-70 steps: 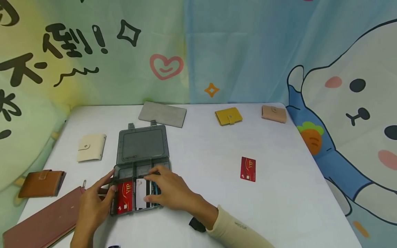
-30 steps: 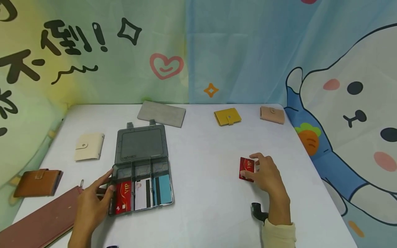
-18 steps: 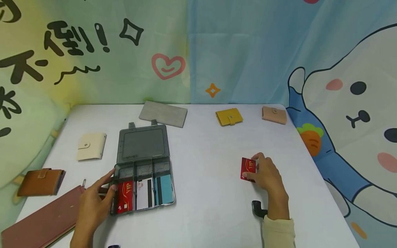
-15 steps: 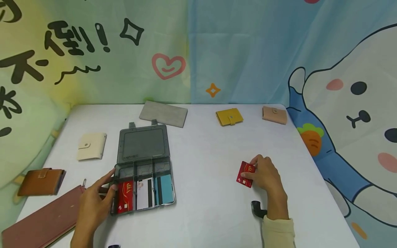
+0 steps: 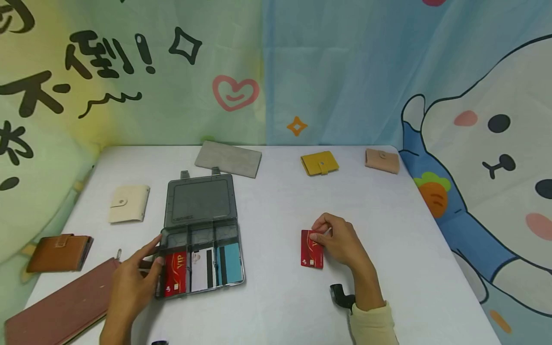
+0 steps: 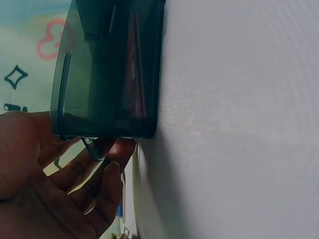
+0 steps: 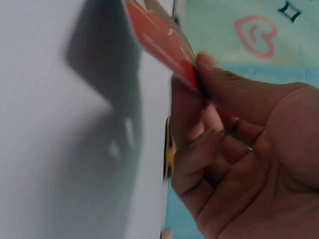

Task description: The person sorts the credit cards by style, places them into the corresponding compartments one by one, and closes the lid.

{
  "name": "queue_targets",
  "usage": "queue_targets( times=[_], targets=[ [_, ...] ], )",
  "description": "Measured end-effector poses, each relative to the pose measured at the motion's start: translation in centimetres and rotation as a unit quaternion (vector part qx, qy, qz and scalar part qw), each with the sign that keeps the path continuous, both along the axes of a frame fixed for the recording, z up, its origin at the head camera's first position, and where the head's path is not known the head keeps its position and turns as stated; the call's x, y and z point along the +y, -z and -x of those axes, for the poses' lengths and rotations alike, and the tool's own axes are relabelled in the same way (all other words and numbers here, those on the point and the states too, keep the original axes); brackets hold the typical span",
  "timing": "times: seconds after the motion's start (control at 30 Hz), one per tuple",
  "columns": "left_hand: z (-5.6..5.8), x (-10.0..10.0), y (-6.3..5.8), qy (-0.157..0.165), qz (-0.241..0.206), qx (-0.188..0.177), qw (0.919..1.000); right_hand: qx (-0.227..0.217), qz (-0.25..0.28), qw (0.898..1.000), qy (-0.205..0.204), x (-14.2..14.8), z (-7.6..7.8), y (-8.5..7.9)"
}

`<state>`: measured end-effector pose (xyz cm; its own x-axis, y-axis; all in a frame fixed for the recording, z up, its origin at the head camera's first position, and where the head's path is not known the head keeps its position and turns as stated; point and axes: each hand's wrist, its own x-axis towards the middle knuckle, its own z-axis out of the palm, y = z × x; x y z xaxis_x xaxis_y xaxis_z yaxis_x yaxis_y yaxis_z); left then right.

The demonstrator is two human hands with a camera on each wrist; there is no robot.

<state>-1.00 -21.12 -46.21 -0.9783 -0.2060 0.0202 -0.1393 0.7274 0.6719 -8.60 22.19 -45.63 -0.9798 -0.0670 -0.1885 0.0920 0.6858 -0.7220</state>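
In the head view a dark translucent plastic case (image 5: 200, 199) lies with its lid swung back. Its compartments hold a red VIP card (image 5: 175, 275), a white card with a black stripe (image 5: 200, 270) and a blue card (image 5: 232, 261). My left hand (image 5: 131, 287) holds the case by its left side, thumb and index finger at the rim; the left wrist view shows curled fingers (image 6: 107, 186) against its end wall (image 6: 109, 99). Over the table to the right, my right hand (image 5: 342, 239) pinches another red card (image 5: 311, 251) by its upper right corner, between thumb and fingers.
A long brownish-red wallet (image 5: 64, 304), a brown wallet (image 5: 59, 254) and a cream wallet (image 5: 129, 203) lie left of the case. Behind it is a grey wallet (image 5: 228, 158); yellow (image 5: 319, 163) and tan (image 5: 382, 160) ones sit farther right. Printed cloth (image 5: 345, 72) backs the table.
My right hand left the cards in the case, reached right, pinched the red card lying on the table and has carried it left towards the case. The left hand stays at the case.
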Motion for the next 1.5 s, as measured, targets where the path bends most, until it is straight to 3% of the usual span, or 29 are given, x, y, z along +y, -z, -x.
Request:
queue_targets(
  times=[0.2, 0.47, 0.67, 0.83, 0.9, 1.0, 1.13, 1.23, 1.4, 1.5],
  targets=[
    [0.0, 0.0, 0.2, 0.000, -0.002, 0.002, 1.0000, -0.010, 0.110, 0.992, -0.059, -3.7, 0.5, -1.8],
    [0.0, 0.0, 0.1, 0.008, -0.012, 0.000, 0.9999, -0.032, 0.214, 0.965, -0.146, -9.1, 1.4, -4.3],
    [0.1, -0.2, 0.0, 0.012, -0.015, 0.007, 0.9998, -0.056, 0.264, 0.939, -0.211, -14.5, 1.6, -4.6],
    [-0.1, -0.4, 0.0, 0.008, -0.011, 0.006, 0.9999, -0.080, 0.291, 0.919, -0.252, -19.7, 1.0, -3.6],
    [-0.1, -0.4, 0.0, 0.009, -0.011, 0.009, 0.9999, -0.087, 0.285, 0.921, -0.253, -21.4, 0.6, -3.2],
    [0.0, -0.3, 0.1, 0.017, -0.015, 0.014, 0.9996, -0.088, 0.249, 0.931, -0.251, -23.1, 0.0, -2.9],
    [0.0, -0.3, 0.2, 0.024, -0.021, 0.011, 0.9994, -0.042, 0.131, 0.956, -0.258, -24.0, -0.6, -2.7],
    [0.0, -0.4, 0.3, 0.023, -0.023, 0.009, 0.9994, 0.001, 0.068, 0.963, -0.263, -23.7, -0.5, -2.6],
    [0.0, -0.5, 0.3, 0.021, -0.022, 0.012, 0.9995, 0.040, 0.082, 0.961, -0.262, -22.2, 0.9, -2.2],
    [0.0, -0.8, 0.3, 0.032, -0.035, 0.010, 0.9988, 0.054, 0.104, 0.968, -0.223, -21.1, 2.3, -1.9]
  ],
)
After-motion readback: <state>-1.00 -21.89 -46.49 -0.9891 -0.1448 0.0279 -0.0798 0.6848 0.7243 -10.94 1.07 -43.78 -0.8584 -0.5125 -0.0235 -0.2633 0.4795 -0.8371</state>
